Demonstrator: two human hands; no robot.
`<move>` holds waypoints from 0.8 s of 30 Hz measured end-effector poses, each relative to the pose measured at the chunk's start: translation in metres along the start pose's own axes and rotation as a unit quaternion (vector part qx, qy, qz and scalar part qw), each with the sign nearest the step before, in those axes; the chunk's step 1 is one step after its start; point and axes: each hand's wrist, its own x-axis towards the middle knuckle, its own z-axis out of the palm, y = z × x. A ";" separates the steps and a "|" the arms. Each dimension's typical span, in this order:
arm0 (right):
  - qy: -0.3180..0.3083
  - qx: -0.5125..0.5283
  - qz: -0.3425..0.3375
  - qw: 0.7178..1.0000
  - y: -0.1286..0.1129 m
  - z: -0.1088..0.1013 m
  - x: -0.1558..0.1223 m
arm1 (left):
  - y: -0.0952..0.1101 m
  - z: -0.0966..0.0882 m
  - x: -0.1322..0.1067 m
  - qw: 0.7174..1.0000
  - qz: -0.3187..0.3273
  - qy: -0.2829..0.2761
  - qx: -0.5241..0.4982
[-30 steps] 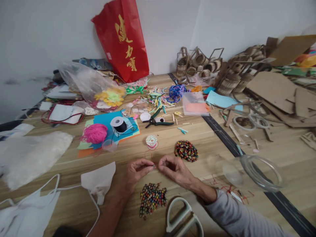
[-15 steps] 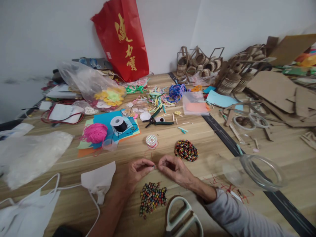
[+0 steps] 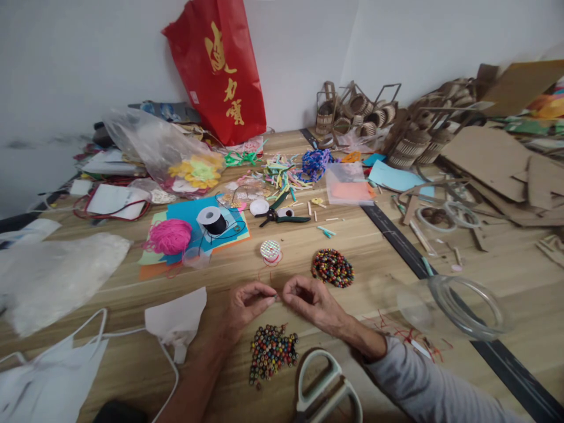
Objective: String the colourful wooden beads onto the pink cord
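My left hand [image 3: 244,304] and my right hand [image 3: 311,301] meet fingertip to fingertip just above the wooden table [image 3: 379,247]. Both are closed in a pinch. The left thumb and forefinger hold a small bead at their tips. What the right hand pinches is too thin to make out. A pile of coloured beads [image 3: 271,351] lies directly below my hands. A second bead pile [image 3: 332,268] sits beyond the right hand. A small spool of red thread [image 3: 270,251] stands just past my fingertips.
Large scissors [image 3: 326,388] lie at the near edge. A clear glass jar [image 3: 458,305] lies on its side at right. Pliers [image 3: 279,217], a black thread spool [image 3: 211,221], pink yarn [image 3: 170,237], coloured paper, plastic bags and cardboard baskets [image 3: 365,114] crowd the back.
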 end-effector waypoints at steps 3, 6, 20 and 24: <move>0.001 0.010 0.000 1.000 0.000 0.000 0.000 | -0.001 0.000 0.001 1.000 0.003 0.001 -0.002; 0.001 0.012 0.000 1.000 0.000 0.001 0.000 | -0.002 0.000 0.002 1.000 0.008 0.004 -0.011; 0.001 -0.005 0.003 1.000 -0.004 0.000 0.001 | -0.005 0.001 0.002 1.000 0.010 0.004 -0.003; 0.002 -0.005 0.004 1.000 -0.002 0.000 0.000 | -0.002 0.001 0.001 1.000 0.002 0.007 -0.006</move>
